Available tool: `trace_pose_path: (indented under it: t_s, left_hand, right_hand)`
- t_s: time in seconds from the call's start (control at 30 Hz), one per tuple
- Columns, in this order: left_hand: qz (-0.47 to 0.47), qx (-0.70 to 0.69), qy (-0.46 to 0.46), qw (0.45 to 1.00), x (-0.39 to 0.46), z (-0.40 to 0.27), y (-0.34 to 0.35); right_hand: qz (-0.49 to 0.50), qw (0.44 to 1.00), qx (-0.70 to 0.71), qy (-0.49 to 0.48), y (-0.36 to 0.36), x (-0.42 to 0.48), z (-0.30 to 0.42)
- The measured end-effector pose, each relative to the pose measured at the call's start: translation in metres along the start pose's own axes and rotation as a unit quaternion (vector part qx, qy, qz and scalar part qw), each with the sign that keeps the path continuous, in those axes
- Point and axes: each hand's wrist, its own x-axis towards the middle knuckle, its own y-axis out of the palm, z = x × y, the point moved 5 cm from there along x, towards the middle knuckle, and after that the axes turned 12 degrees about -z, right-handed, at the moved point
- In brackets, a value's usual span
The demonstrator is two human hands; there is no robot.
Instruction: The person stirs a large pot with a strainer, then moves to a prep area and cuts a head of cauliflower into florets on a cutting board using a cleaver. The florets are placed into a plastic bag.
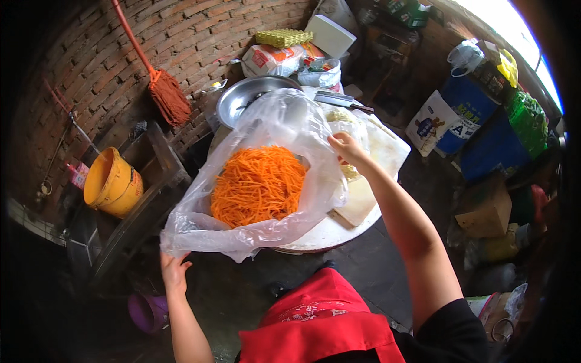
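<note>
A large clear plastic bag [272, 236] lies open on a round white table [313, 238], with a heap of shredded carrot [258, 186] inside it. My left hand [174, 272] grips the bag's near left corner, beyond the table's edge. At the bag's right side, my right hand [347, 147] pinches its rim. Behind the bag stands a steel basin [236, 102], partly covered by the plastic. A cleaver [336, 98] rests at the back of the table. Right of the bag are a cutting board [358, 206] and a smaller plastic bag of pale food [342, 119], partly hidden by my right hand.
A yellow bucket [113, 183] stands in a sink-like basin at left, near a red mop [170, 97] against the brick wall. Packed bags [272, 59] and an egg tray [283, 38] lie behind the table. Blue drums [467, 109] and a cardboard box [485, 208] stand at right.
</note>
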Motion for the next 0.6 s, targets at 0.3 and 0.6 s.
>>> trace_pose_path:
  t_s: [0.3, 0.6]
  left_hand:
    - [-0.146, 0.166, 0.538, 0.814, -0.163, -0.089, 0.14]
    - [0.16, 0.283, 0.379, 0.866, -0.169, 0.006, 0.416]
  right_hand:
    - [-0.078, 0.933, -0.16, -0.314, -0.056, 0.101, -0.074]
    - [0.187, 0.973, 0.086, -0.103, -0.061, 0.109, -0.09]
